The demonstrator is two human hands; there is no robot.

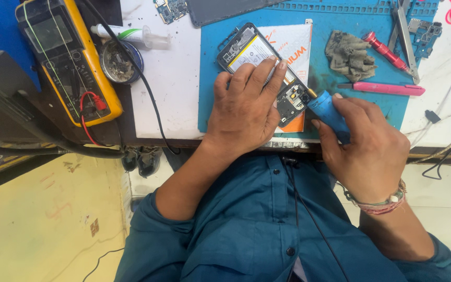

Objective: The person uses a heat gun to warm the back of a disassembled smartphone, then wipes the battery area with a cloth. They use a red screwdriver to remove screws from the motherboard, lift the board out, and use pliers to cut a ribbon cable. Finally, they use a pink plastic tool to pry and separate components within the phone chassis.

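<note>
An opened phone (246,49) with its back cover off lies on a blue work mat (335,21), its battery and circuit board exposed. My left hand (244,107) rests flat on the phone's lower part and presses it down. My right hand (364,141) grips a blue-handled tool (325,108), whose tip touches the phone's board near the camera end. A white and orange card (294,44) lies under the phone.
A yellow multimeter (69,57) with red and black leads sits at the left, next to a round tin (118,61) and a white tube (131,34). On the mat lie a grey rag (348,54), a red screwdriver (384,50), a pink tool (387,89) and tweezers (405,36).
</note>
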